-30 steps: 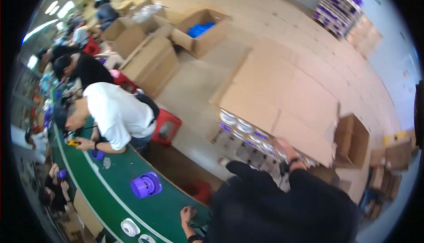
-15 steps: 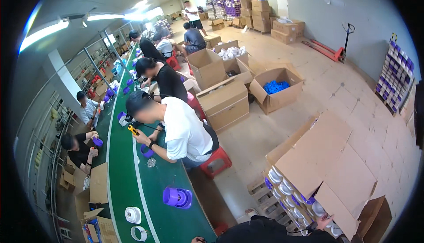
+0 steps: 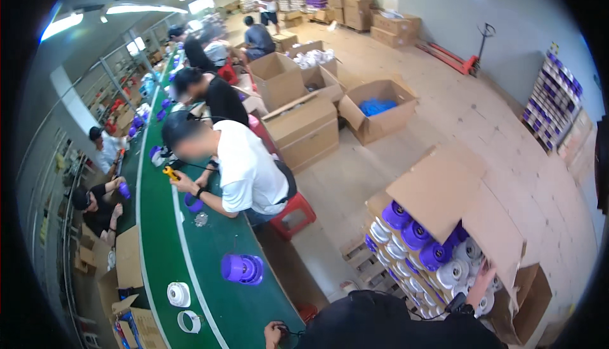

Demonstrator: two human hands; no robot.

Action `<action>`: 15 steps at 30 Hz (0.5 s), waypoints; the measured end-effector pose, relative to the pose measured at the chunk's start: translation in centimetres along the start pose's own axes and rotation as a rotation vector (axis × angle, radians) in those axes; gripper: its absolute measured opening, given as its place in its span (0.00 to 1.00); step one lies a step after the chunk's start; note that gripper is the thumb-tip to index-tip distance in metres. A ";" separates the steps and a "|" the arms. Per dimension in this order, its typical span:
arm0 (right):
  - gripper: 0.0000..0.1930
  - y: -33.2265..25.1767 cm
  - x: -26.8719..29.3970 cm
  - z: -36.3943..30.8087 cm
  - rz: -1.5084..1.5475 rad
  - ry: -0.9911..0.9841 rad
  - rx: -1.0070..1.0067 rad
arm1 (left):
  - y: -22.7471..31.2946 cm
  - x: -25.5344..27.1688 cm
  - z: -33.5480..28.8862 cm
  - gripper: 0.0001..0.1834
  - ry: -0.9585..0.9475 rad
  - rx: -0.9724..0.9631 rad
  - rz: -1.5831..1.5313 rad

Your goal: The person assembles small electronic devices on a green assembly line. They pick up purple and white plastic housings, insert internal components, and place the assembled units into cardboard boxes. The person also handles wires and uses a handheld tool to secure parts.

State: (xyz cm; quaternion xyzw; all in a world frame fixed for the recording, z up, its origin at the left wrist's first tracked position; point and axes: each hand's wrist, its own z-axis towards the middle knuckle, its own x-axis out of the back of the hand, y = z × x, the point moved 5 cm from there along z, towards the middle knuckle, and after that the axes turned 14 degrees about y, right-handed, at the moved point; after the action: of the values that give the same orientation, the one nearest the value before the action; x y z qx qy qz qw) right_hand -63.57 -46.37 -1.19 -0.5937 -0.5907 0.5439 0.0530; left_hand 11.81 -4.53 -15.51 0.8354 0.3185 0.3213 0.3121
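My right hand (image 3: 481,283) grips the edge of a brown cardboard sheet (image 3: 441,187), bent up over a stack of round plastic housings. Under the raised sheet show several purple housings (image 3: 415,237) and, close by my fingers, white housings (image 3: 451,274). My left hand (image 3: 273,334) is at the near edge of the green conveyor belt (image 3: 238,308), its fingers curled; what they hold, if anything, is hidden. A dark cable lies beside it. On the belt ahead sit a purple housing (image 3: 242,268), a white housing (image 3: 178,294) and a white ring (image 3: 189,322).
A person in a white shirt (image 3: 250,168) sits at the belt holding a yellow tool (image 3: 170,172). Other people work further along both sides. Open cartons (image 3: 380,127) stand on the floor at centre. An open box (image 3: 530,301) is right of the stack; a red pallet jack (image 3: 453,57) stands by the wall.
The cardboard sheet has been lifted and folded back, uncovering purple and white housings. My right hand has moved up with its edge. More of my left hand shows at the belt's edge.
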 end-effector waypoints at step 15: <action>0.12 -4.3 -29.3 2.0 0.220 -0.284 0.294 | 26.5 -3.5 -0.4 0.12 0.264 -0.578 -0.295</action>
State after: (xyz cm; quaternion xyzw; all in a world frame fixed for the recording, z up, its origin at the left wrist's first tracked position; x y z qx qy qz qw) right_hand -59.31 -68.53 18.12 -0.5579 -0.4383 0.7047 -0.0047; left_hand 18.22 -22.98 2.79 0.6085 0.3694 0.4549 0.5351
